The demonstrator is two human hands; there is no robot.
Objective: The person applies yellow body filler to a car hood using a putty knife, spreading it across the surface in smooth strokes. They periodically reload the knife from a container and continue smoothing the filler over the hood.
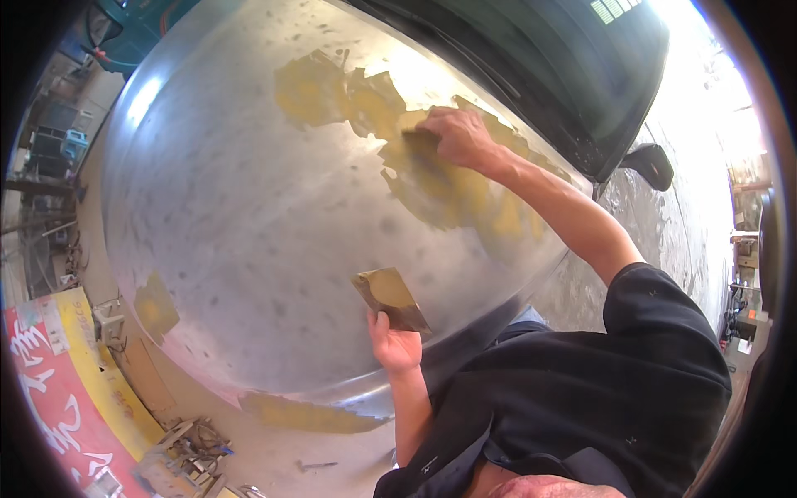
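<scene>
A large car hood (249,207) of bare, dull grey metal fills the middle, with patches of yellow-brown body filler (448,191) on it. My right hand (463,137) reaches far across the hood, fingers closed on a dark, flat spreader (420,141) that lies against the filler near the windshield. Much of the spreader is hidden by my fingers and its shadow. Over the near part of the hood, my left hand (395,342) grips a flat mixing board (390,299) from below. On the board sits a round smear of yellowish filler.
The windshield (564,66) and a side mirror (651,166) lie at the far right. More filler patches mark the left edge (156,307) and front edge (311,413). A red and yellow sign board (79,390) and a pile of metal parts (187,456) are at lower left.
</scene>
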